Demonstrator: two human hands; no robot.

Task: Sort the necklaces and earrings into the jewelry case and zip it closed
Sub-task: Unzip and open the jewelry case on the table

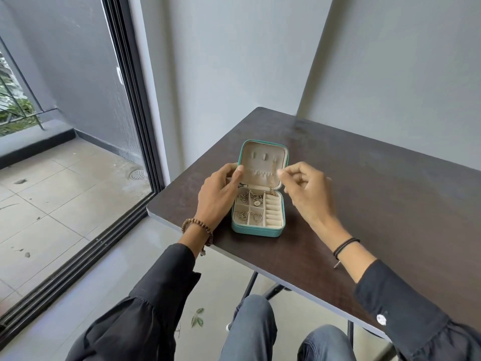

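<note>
One jewelry case (256, 230) lies open on the counter (364, 191), close to its left edge, with its lid (260, 151) upright. The lid has three tabs (264, 158), and one gold necklace (272, 175) hangs from the right one. Silver chains (243, 198) lie in the left compartments of the base, but their number is unclear. Ring rolls (273, 212) fill the right side. Bare counter spreads to the right and far towards the wall (390, 74). The left hand (218, 194) grips the lid's left rim with its thumb inside. The right hand (304, 194) is curled beside the lid's right rim, fingertips pinched together. Whether it holds anything, I cannot tell.
</note>
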